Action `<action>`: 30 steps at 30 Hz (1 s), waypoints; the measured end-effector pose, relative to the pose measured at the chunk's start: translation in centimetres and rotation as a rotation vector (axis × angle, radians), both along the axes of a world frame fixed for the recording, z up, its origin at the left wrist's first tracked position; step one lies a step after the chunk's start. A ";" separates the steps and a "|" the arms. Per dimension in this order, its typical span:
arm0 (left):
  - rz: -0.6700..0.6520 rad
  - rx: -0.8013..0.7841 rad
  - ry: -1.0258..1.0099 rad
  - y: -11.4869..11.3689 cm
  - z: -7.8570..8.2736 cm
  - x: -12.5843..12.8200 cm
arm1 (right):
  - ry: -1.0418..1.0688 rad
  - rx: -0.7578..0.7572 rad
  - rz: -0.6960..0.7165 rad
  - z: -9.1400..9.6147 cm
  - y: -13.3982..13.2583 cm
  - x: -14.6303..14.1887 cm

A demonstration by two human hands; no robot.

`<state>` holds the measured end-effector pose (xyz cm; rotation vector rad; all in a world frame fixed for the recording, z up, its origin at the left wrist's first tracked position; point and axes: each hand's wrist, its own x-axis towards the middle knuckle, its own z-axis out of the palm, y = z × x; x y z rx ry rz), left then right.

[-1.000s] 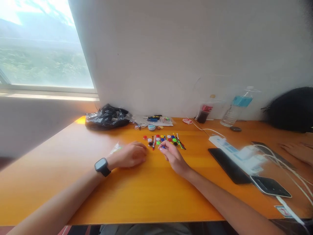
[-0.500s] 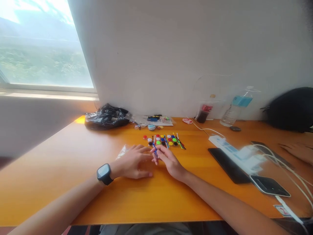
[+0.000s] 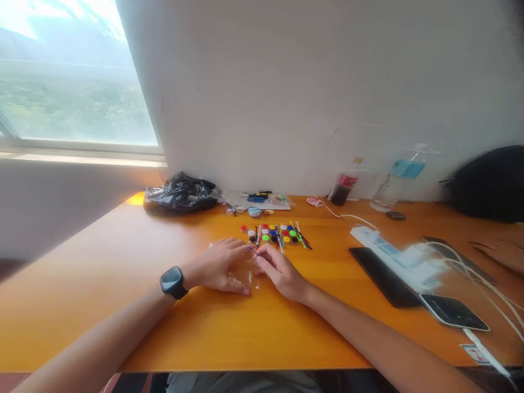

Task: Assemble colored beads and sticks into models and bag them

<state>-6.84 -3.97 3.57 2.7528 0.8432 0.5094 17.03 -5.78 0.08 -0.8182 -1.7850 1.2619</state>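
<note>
My left hand [image 3: 223, 266], with a dark watch [image 3: 172, 281] on its wrist, rests low over the table with fingers stretched and thumb apart. Beneath and beside it lies a crumpled piece of clear plastic [image 3: 250, 279], partly hidden by the palm. Close on its right, my right hand [image 3: 283, 274] pinches a thin blue stick [image 3: 254, 251] between thumb and fingertips. The stick slants up and left towards the left fingers. Just beyond both hands, small round coloured pieces [image 3: 266, 238] lie in rows, with thin coloured sticks [image 3: 301, 236] between and beside them.
A black plastic bag [image 3: 180, 195] and a white sheet with small tools [image 3: 266, 201] lie by the wall. Rightward are a power strip [image 3: 380, 248], a black tablet-like slab [image 3: 382, 275], a phone [image 3: 454, 311], bottles [image 3: 344, 188], cables and another person's hand [image 3: 497, 254].
The blue stick has tipped from nearly upright to slanting left in my right fingers. My left hand has shifted slightly left, and more of the clear plastic shows between the hands.
</note>
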 end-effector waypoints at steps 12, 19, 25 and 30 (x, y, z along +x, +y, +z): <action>0.062 -0.027 -0.071 1.1 -1.4 -0.6 | -0.155 0.105 -0.186 0.2 0.7 0.3; 0.075 -0.035 -0.084 0.9 -1.3 -0.4 | -0.472 0.474 -0.393 1.5 0.4 1.1; 0.081 -0.035 -0.113 0.6 -1.2 -0.2 | -0.741 0.563 -0.400 2.8 0.2 1.6; 0.080 -0.030 -0.117 0.4 -1.1 0.0 | -0.796 0.645 -0.313 2.9 -0.2 1.5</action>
